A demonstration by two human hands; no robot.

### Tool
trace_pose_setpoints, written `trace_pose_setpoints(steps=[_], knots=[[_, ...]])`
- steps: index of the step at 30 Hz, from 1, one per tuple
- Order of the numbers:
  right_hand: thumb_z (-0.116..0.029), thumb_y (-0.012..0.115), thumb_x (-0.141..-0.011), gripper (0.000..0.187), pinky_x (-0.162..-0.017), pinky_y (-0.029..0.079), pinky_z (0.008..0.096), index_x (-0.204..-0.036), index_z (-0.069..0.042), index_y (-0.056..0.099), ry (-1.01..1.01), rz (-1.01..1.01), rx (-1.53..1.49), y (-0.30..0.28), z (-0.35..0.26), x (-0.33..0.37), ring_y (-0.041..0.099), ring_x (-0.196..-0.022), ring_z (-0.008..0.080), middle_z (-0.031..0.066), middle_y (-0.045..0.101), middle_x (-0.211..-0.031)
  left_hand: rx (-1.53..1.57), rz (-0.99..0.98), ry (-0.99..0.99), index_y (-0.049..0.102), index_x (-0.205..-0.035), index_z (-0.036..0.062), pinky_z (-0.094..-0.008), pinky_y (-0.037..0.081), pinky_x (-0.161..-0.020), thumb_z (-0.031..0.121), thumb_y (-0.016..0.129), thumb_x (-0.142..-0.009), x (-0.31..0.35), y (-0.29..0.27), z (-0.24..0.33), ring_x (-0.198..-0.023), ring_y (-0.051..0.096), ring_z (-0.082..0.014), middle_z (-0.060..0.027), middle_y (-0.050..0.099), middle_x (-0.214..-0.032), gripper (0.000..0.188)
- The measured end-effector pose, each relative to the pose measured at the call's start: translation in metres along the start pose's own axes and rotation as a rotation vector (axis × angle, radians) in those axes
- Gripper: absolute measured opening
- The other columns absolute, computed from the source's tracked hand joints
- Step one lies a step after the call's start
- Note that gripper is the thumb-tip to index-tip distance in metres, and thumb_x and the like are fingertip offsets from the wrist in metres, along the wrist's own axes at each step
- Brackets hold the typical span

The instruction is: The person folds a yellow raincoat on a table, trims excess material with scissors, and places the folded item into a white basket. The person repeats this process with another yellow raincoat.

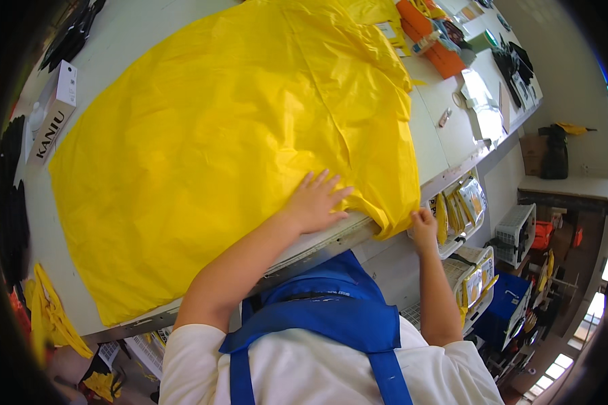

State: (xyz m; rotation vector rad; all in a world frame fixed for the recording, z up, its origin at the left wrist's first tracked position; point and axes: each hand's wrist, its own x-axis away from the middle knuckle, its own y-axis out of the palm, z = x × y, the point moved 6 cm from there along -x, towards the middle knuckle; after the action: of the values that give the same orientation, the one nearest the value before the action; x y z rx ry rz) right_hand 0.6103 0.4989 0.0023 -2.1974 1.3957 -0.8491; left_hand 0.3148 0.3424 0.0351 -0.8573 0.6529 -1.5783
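A large sheet of yellow waterproof-looking fabric (pixel 203 142) lies spread over the white table, with a seam running down its right part. My left hand (pixel 314 202) rests flat on the fabric near the table's front edge, fingers spread. At the lower right corner, where the fabric hangs past the edge, my right hand (pixel 423 226) pinches its border between closed fingers. Folds gather between the two hands. Whether the fabric is a finished garment or a loose piece I cannot tell.
A white box (pixel 55 111) stands at the table's left side. At the far right are an orange box (pixel 432 44), a green tape roll (pixel 482 42) and small tools. White baskets (pixel 476 209) with yellow packets sit below the right edge. Another yellow piece (pixel 51 310) hangs at the left.
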Motion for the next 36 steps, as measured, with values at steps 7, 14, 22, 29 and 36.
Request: trace_pose_setpoints(steps=[7, 14, 22, 29, 36], knots=[[-0.025, 0.054, -0.094, 0.028, -0.055, 0.041, 0.0238, -0.113, -0.005, 0.057, 0.342, -0.128, -0.273, -0.068, 0.031, 0.024, 0.047, -0.059, 0.0087, 0.0008, 0.057, -0.085, -0.124, -0.055, -0.101, 0.046, -0.136, 0.0210, -0.0525, 0.012, -0.112, 0.047, 0.050, -0.089, 0.014, 0.001, 0.008, -0.139, 0.020, -0.0310, -0.0096, 0.031, -0.148, 0.054], [-0.019, 0.062, -0.088, 0.033, -0.078, 0.047, 0.0270, -0.115, -0.001, 0.057, -0.214, 0.118, -0.091, -0.036, -0.033, -0.067, 0.056, -0.085, 0.0143, 0.0083, 0.061, -0.101, -0.068, 0.330, -0.073, 0.051, -0.128, 0.0049, -0.0442, 0.027, -0.108, 0.037, 0.055, -0.087, -0.056, 0.008, 0.046, -0.133, 0.033, -0.0324, -0.0172, 0.042, -0.139, 0.052], [-0.027, 0.058, -0.088, 0.038, -0.089, 0.043, 0.0420, -0.119, -0.005, 0.055, -0.343, 0.015, 0.219, 0.039, -0.178, -0.329, 0.057, -0.098, 0.0362, 0.0213, 0.062, -0.105, -0.064, 0.340, -0.134, 0.038, -0.139, 0.0086, -0.0508, 0.016, -0.111, 0.047, 0.057, -0.083, -0.125, 0.032, 0.107, -0.137, 0.023, -0.0355, -0.0177, 0.028, -0.147, 0.070], [-0.023, 0.060, -0.084, 0.040, -0.092, 0.037, 0.0505, -0.121, -0.009, 0.052, -0.727, -0.076, 0.439, 0.047, -0.198, -0.363, 0.052, -0.106, 0.0342, 0.0176, 0.059, -0.111, -0.120, 0.167, -0.144, 0.038, -0.140, 0.0285, -0.0575, 0.012, -0.109, 0.052, 0.057, -0.082, -0.140, 0.060, 0.099, -0.139, 0.016, -0.0380, -0.0120, 0.025, -0.150, 0.066], [-0.007, 0.058, -0.087, 0.032, -0.081, 0.042, 0.0317, -0.117, 0.000, 0.048, -0.640, 0.010, -0.183, -0.031, -0.119, -0.250, 0.050, -0.091, 0.0207, 0.0102, 0.052, -0.099, 0.213, 0.163, -0.212, 0.037, -0.141, 0.0185, -0.0542, 0.015, -0.110, 0.047, 0.052, -0.087, -0.151, 0.027, 0.081, -0.138, 0.021, -0.0341, -0.0113, 0.026, -0.150, 0.063]])
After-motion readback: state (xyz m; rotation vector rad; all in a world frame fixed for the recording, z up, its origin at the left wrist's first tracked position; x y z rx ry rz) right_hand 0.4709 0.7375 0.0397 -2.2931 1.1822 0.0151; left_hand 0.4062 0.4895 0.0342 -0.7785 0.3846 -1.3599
